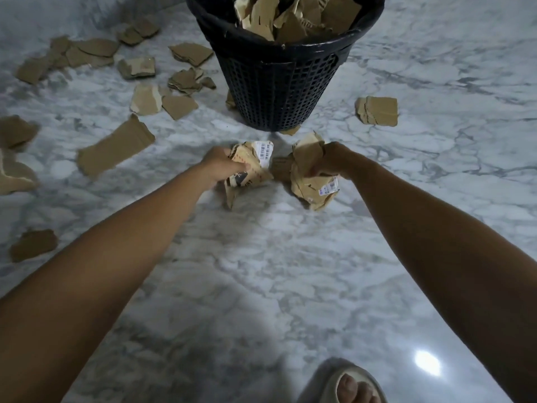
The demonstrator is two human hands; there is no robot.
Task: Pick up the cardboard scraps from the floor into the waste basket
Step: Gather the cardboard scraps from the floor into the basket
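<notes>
I had both arms stretched forward and down, just in front of the waste basket [276, 82]. The left hand [219, 167] had its fingers curled round a crumpled bundle of cardboard scraps [252, 164] bearing a barcode label; the right hand [331, 162] gripped a second bundle [308, 175]. I judged this the gathering step, with both bundles low by the floor [261, 257]. Next I needed to lift both over the rim, which already looked heaped. Loose scraps [116, 149] lay mostly to the left, 1 piece [377, 110] to the right.
</notes>
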